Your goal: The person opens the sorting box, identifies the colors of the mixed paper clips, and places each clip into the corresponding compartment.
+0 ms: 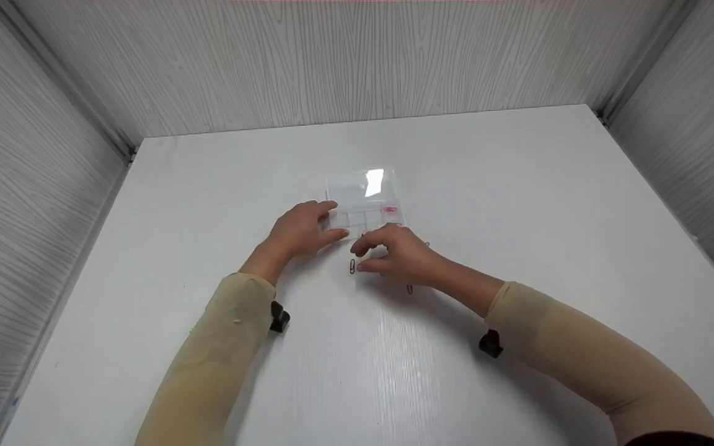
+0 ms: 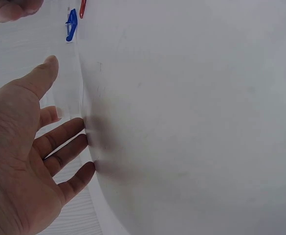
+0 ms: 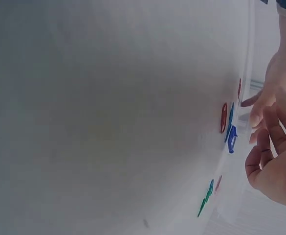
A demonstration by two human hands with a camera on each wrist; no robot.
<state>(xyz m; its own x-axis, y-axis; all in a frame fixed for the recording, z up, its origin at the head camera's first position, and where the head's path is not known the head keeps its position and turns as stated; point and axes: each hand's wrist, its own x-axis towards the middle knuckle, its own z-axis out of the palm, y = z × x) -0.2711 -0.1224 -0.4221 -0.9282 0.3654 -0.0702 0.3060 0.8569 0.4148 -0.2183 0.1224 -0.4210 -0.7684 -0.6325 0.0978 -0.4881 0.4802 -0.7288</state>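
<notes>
A clear plastic compartment box [image 1: 356, 218] lies on the white table with its lid [image 1: 348, 187] folded back. My left hand [image 1: 300, 230] is at its left side, fingers spread, thumb near the front left corner. Over the front edge hovers my right hand [image 1: 401, 251], fingers bent and apart from the thumb, with nothing visible between them. Beneath and around it lie several paper clips, among them a red paper clip [image 3: 224, 118] and a green one [image 3: 202, 207]. A blue paper clip [image 3: 232, 139] shows at the box's front edge.
Something pink [image 1: 390, 210] sits in a compartment at the back right of the box. Pale wood-grain panels [image 1: 344, 62] stand behind and on both sides of the table [image 1: 518, 186]. A dark wrist mount [image 1: 490, 344] hangs under the right sleeve, another under the left.
</notes>
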